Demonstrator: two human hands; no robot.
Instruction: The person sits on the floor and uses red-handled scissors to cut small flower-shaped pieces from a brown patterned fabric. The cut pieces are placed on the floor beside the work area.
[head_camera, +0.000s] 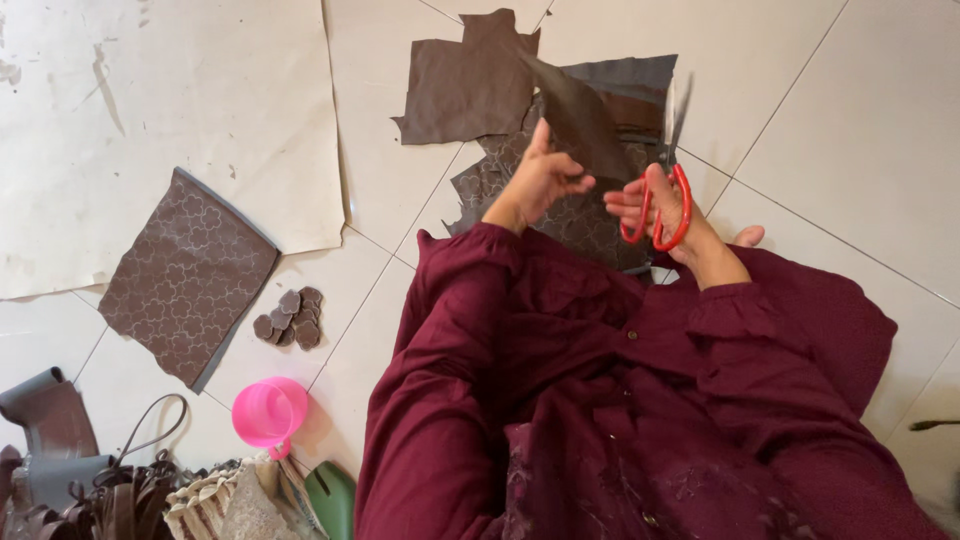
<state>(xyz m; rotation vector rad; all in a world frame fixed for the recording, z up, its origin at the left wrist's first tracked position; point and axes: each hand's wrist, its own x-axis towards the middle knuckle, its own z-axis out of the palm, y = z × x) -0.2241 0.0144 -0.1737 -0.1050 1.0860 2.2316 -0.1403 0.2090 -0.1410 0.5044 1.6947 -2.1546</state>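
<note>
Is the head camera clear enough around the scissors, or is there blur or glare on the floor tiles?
Head view: the scissors blades smear with motion blur, the red handles read sharper; the right hand and left hand are slightly soft; the dark brown sheet is blurred; the floor tiles are evenly lit, without hard glare, shadows soft.

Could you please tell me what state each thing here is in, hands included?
Left hand: closed on the brown leather piece, holding it up.
Right hand: fingers through the red-handled scissors, blades open, pointing up.
Patterned sheet: lying flat on the floor.
Cut flower shapes: piled beside it.
Pink cup: tipped on its side.
</note>
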